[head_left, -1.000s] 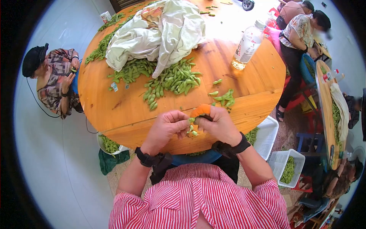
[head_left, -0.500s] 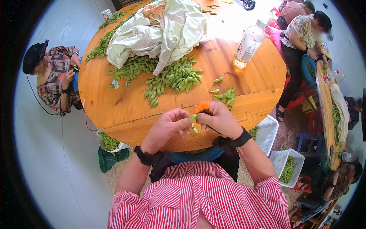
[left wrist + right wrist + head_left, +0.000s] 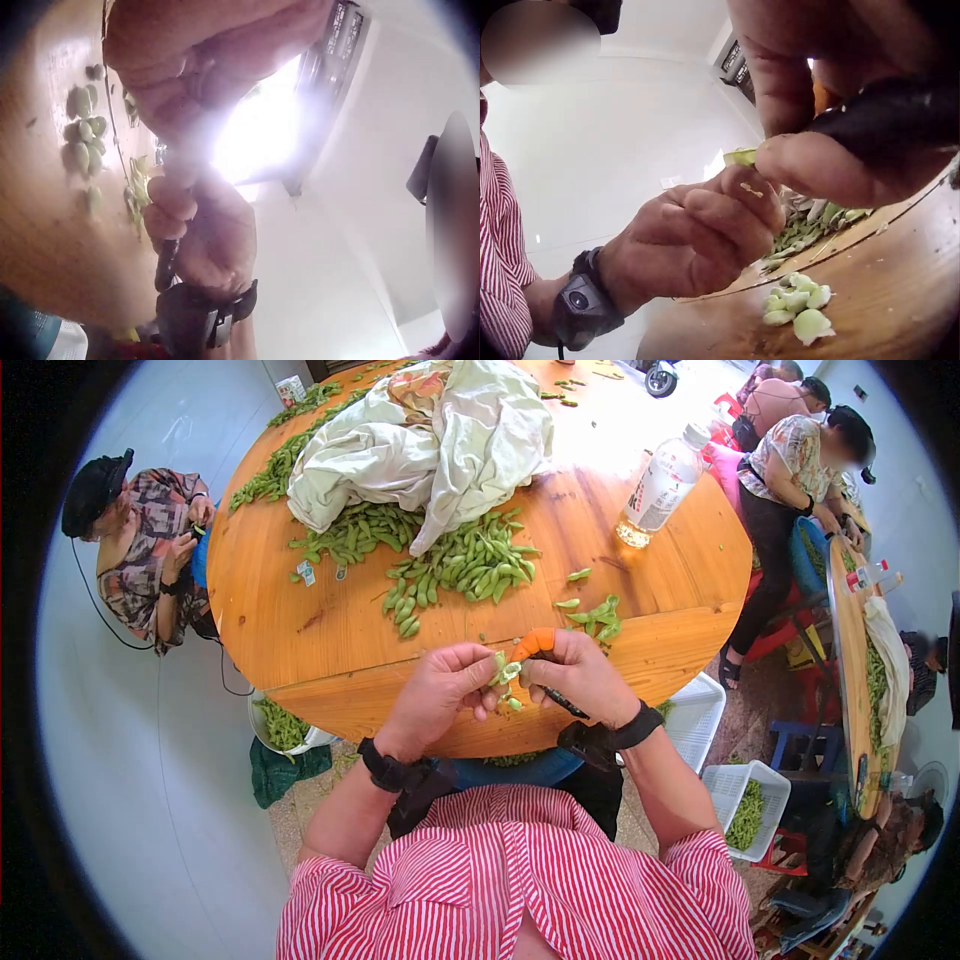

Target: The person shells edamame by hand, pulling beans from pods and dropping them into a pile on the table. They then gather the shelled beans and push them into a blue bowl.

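Observation:
In the head view my left hand (image 3: 440, 690) pinches a split green soybean pod (image 3: 507, 670) between thumb and forefinger. My right hand (image 3: 590, 682) meets it, an orange cover (image 3: 535, 643) wrapped round its forefinger. The right wrist view shows that hand gripping a slim black-handled tool (image 3: 889, 116); the tool's working end is hidden behind the fingers. Its thumb lies right at the pod. Below both hands, shelled pale green beans (image 3: 795, 300) lie on the wooden table (image 3: 330, 660). Beyond them spreads a heap of whole pods (image 3: 470, 565).
A pale cloth (image 3: 430, 470) covers part of the heap. A drink bottle (image 3: 662, 485) stands to the right, near a few loose pods (image 3: 600, 618). White baskets (image 3: 745, 805) are on the floor at right, a blue basin (image 3: 530, 770) under the table edge. Another person (image 3: 150, 550) sits at left.
The pod in the left hand has turned and now shows its pale, opened inside. Both hands stay close together over the table edge, the right one shifted slightly.

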`<state>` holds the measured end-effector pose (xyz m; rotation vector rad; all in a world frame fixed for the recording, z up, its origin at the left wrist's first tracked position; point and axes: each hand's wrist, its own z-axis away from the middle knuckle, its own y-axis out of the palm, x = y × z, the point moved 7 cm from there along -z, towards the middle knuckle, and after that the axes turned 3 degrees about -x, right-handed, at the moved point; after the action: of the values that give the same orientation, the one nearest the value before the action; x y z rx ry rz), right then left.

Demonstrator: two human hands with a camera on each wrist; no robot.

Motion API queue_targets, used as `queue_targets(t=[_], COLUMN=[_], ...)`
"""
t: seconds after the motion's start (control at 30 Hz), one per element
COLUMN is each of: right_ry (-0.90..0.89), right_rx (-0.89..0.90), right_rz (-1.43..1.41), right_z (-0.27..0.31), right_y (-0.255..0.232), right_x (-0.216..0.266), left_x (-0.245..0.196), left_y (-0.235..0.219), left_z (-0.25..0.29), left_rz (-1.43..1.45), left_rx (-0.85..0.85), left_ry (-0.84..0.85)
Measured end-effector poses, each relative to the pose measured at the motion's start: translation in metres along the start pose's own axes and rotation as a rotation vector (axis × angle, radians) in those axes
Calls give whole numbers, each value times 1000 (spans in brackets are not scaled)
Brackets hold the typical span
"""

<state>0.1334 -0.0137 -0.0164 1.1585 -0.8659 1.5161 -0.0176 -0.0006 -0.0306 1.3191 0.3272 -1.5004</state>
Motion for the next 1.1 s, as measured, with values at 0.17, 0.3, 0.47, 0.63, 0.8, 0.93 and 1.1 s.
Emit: queue_targets(t=[0.17, 0.3, 0.47, 0.63, 0.8, 0.93, 1.1], right_ry=[-53, -143, -203, -375, -441, -402, -324], right_rx=[26, 43, -37, -232, -504, -658, -464], right_rz=[-40, 10, 304, 549, 1019, 1079, 581], right_z=[-1, 10, 12, 19, 27, 25, 9], right_y=[2, 14, -1, -30, -58, -53, -12], right_x=[1, 14, 17, 28, 35, 33, 25], left_x=[5, 5, 1, -5, 9, 6, 10], left_y=[-7, -20, -21, -33, -10, -6, -5], left_z=[-9, -17, -21, -28, -29, -31, -40], left_rz=[59, 143, 196, 293, 312, 332, 255], left_rx=[-62, -196, -295, -331, -14, 14, 101], left_ry=[33, 119, 251, 265, 47, 59, 47])
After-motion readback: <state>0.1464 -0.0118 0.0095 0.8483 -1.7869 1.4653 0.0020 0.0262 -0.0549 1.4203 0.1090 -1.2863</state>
